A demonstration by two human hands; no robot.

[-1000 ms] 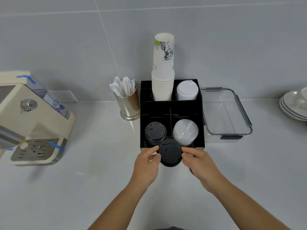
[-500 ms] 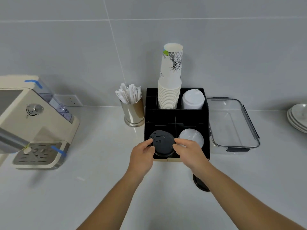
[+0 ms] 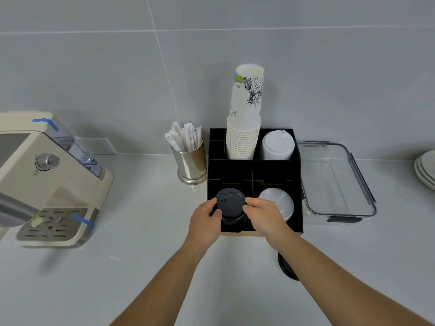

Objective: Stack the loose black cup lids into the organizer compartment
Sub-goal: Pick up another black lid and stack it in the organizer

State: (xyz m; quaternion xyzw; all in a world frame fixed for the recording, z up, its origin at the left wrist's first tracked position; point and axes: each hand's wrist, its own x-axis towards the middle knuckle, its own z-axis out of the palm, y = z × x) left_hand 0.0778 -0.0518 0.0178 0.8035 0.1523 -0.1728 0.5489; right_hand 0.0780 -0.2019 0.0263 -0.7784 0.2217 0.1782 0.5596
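Note:
A black cup lid (image 3: 230, 203) sits on top of a stack of black lids in the front left compartment of the black organizer (image 3: 297, 184). My left hand (image 3: 205, 222) grips its left edge and my right hand (image 3: 264, 216) grips its right edge. Another loose black lid (image 3: 286, 267) lies on the counter in front of the organizer, partly hidden under my right forearm.
Clear lids (image 3: 277, 200) fill the front right compartment; paper cups (image 3: 244, 128) and white lids (image 3: 277, 145) stand behind. A metal cup of packets (image 3: 190, 161) is left of the organizer, a coffee machine (image 3: 47, 180) far left, a clear container (image 3: 336, 182) and plates (image 3: 426, 168) right.
Both hands carried the black lid from in front of the organizer up and over the front left compartment, and it now rests on the lid stack there.

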